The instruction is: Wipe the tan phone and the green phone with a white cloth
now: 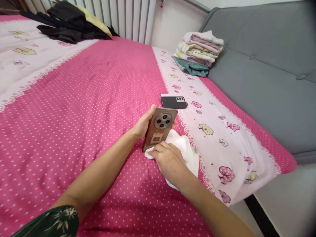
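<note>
My left hand (144, 123) grips a brown smartphone (160, 126) by its sides, with the thumb on the left edge and fingertips showing at the right edge. The phone's back faces me, tilted, with a round camera module and a pale label on it. At the phone's lower end, my right hand (170, 159) is closed on a white cloth (186, 149), pressing a fold of it against the bottom of the phone. The rest of the cloth hangs behind and to the right of that hand.
Beyond the held phone, a dark phone (170, 102) lies camera side up on the pink bedspread (106, 85). A stack of folded cloths (199, 49) sits by the grey headboard (261, 59). Dark clothes (71, 24) are heaped at the far left, near a white radiator (125, 19).
</note>
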A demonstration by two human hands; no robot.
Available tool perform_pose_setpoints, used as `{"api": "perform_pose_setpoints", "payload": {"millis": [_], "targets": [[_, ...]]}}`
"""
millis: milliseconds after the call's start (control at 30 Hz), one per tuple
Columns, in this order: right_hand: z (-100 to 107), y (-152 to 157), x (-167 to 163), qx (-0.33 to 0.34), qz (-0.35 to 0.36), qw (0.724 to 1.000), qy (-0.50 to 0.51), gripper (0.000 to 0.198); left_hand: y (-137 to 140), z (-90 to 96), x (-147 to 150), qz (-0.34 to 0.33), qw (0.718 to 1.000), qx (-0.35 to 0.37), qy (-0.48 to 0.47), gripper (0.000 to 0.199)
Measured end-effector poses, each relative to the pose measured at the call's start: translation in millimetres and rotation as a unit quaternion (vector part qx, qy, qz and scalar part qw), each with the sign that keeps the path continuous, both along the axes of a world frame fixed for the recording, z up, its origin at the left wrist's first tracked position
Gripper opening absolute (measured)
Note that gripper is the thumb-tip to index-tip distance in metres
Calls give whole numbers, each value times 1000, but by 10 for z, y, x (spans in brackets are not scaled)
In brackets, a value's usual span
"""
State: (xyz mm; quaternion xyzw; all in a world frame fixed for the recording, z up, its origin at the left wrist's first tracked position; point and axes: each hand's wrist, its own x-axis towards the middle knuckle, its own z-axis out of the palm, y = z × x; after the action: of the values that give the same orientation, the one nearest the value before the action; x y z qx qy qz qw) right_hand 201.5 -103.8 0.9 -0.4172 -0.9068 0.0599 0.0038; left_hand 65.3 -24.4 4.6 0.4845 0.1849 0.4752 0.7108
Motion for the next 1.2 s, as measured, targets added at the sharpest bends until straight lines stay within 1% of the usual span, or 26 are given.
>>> {"api": "perform_pose_setpoints", "payload": {"millis": [333,433,500,567,700,767,833,933,1200], "targets": [[15,-9,-8,2,6,1000,-4,22,-17,17,0,2,1000,-5,-7,86],[13,-17,1,23,8,1000,20,23,-19,11,-7,2,1000,-15,-10,87],[17,-28,9,63,7,996,67,26,-18,3,-10,1,1000,-24,-13,87],[35,-44,18,123,1,983,135,29,-13,-9,-10,-3,999,-35,-19,87],[99,-66,22,245,-32,934,258,32,3,-31,-3,-1,997,-62,-37,83],[113,-61,18,270,-46,920,281,32,7,-32,0,-2,997,-63,-42,83],[100,-45,12,268,-43,919,286,32,5,-28,-1,-5,998,-56,-42,84],[53,-14,6,253,-20,925,283,32,1,-20,-5,-6,998,-41,-37,85],[0,-19,29,205,-2,953,224,29,9,-23,-11,-11,999,-30,-24,87]]}}
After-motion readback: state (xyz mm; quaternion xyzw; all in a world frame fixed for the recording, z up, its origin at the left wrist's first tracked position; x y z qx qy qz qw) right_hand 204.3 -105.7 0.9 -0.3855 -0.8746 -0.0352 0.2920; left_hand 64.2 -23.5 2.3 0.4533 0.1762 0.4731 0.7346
